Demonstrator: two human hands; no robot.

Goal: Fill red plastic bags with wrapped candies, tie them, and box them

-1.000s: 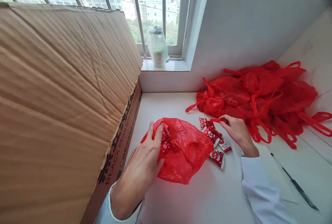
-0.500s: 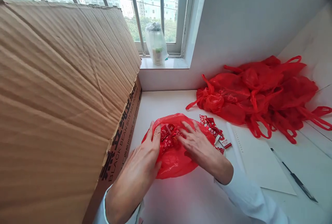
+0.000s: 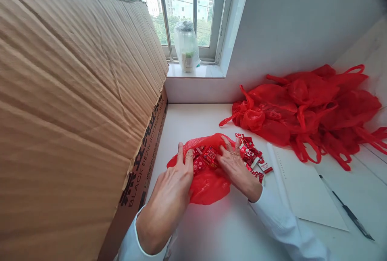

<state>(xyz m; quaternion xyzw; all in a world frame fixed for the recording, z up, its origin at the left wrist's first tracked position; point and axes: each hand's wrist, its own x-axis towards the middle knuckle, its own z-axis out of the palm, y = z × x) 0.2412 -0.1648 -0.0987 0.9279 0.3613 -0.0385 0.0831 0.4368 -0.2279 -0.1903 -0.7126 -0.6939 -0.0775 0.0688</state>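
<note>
Translucent red bag (image 3: 210, 188), white-patterned red packets (image 3: 199, 166), brown, black-lettered carton (image 3: 75, 91), off-white notebook (image 3: 311, 196), black pen (image 3: 350, 214)

To the left hand's (image 3: 173, 186) left, a cardboard box (image 3: 87, 120) is bearing black lettering (image 3: 144, 159) reading "BLACK BEAN SOY MILK POWDER"; larger characters are running beside it, partly hidden. Just right of the right hand (image 3: 234, 166), red packets (image 3: 250, 153) are showing white print too small to read.
</note>
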